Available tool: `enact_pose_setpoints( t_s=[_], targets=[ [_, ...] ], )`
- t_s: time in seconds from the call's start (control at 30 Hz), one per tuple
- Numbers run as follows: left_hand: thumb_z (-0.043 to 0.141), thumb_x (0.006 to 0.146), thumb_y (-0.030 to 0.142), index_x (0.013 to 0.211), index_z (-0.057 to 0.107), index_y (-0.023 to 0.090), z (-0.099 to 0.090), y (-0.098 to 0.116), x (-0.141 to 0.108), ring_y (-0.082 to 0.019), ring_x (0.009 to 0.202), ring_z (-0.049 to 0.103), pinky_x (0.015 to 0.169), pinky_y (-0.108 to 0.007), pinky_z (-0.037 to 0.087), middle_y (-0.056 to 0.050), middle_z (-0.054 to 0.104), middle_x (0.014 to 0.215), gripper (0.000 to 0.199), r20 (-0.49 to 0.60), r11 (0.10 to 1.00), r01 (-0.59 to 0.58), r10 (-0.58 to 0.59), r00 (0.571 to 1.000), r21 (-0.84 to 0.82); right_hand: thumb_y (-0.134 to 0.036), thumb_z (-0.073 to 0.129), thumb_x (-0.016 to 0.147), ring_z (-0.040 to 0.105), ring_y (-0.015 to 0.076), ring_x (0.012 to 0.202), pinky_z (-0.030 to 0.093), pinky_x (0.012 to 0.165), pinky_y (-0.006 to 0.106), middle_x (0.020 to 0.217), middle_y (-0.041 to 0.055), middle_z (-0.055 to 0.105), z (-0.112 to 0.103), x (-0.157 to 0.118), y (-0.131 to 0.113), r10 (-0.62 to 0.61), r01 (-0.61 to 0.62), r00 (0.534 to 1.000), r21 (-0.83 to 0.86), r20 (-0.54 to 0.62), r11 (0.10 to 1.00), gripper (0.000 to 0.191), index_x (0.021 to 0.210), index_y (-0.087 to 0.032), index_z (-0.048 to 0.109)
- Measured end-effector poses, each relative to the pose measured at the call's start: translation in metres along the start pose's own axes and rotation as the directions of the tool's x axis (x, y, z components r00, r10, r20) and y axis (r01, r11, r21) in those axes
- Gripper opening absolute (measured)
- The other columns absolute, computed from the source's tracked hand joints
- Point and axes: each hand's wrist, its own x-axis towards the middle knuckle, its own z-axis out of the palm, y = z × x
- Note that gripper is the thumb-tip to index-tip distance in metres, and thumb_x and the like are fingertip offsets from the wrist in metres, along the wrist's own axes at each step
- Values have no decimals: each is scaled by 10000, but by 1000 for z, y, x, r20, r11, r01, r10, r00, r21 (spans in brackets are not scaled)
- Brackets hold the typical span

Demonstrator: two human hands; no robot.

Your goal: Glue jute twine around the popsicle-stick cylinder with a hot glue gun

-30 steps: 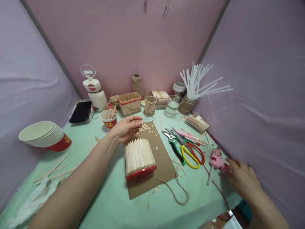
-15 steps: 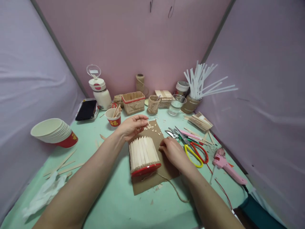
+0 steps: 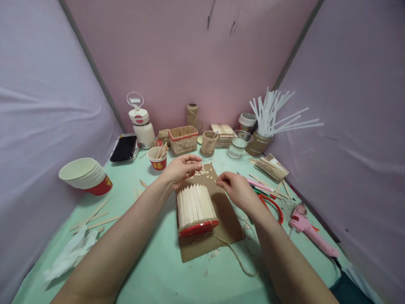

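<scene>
A fence-like round piece of pale craft sticks [image 3: 194, 204], with pointed tips and a red base [image 3: 199, 228], lies on its side on a sheet of brown cardboard [image 3: 229, 223]. A twine [image 3: 237, 257] trails from its base. Over the far end of the cardboard, my left hand [image 3: 185, 169] reaches out with fingers stretched and thumb apart, close to small wood chips [image 3: 202, 172]. My right hand [image 3: 236, 188] is pinched at the cardboard's right edge. Whatever sits between its fingertips is too small to make out.
Scissors [image 3: 275, 207], partly behind my right arm, and a pink glue gun [image 3: 311, 234] lie at right. Stacked paper cups [image 3: 98, 183] and a tissue [image 3: 71, 253] are at left. A water cup [image 3: 237, 147], woven basket [image 3: 183, 143] and white bottle [image 3: 144, 133] stand at the back.
My right hand has moved away from me along the cardboard's right side, nearer the chips, and now covers part of the scissors. The whole view has shifted slightly.
</scene>
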Motion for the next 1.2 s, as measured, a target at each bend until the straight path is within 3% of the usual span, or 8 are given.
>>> enact_pose_setpoints(
  t_s=[0.13, 0.33, 0.53, 1.2],
  targets=[
    [821, 559, 187, 817, 620, 135, 0, 8, -5, -99, 647, 609, 616, -221, 410, -9, 648, 677, 331, -66, 996, -78, 81, 995, 42, -219, 510, 793, 526, 133, 653, 355, 624, 246, 694, -1, 629, -20, 32, -31, -84, 97, 992, 138, -95, 986, 129, 741, -181, 622],
    [768, 628, 158, 839, 607, 141, -1, 20, -12, -103, 651, 618, 620, -222, 406, -24, 668, 662, 266, -155, 984, -139, 155, 976, 110, -252, 546, 751, 483, 110, 611, 354, 577, 232, 667, -16, 586, -10, 63, -48, -168, 180, 984, 387, -65, 904, 112, 748, -165, 617],
    [754, 654, 152, 850, 586, 150, 0, 22, -14, -120, 687, 652, 678, -251, 459, -28, 680, 696, 258, -185, 988, -143, 153, 971, 65, -268, 549, 756, 461, 108, 615, 343, 578, 241, 674, -15, 585, -3, 68, -42, -207, 222, 975, 419, -80, 880, 133, 759, -166, 635],
    [794, 620, 192, 869, 568, 149, 0, 20, -15, -141, 747, 672, 786, -317, 508, -46, 702, 750, 339, -181, 989, -145, 143, 973, 4, -291, 574, 728, 538, 138, 649, 396, 614, 268, 702, 16, 651, 2, 72, -41, -166, 167, 985, 516, -48, 840, 146, 750, -174, 658]
  ],
)
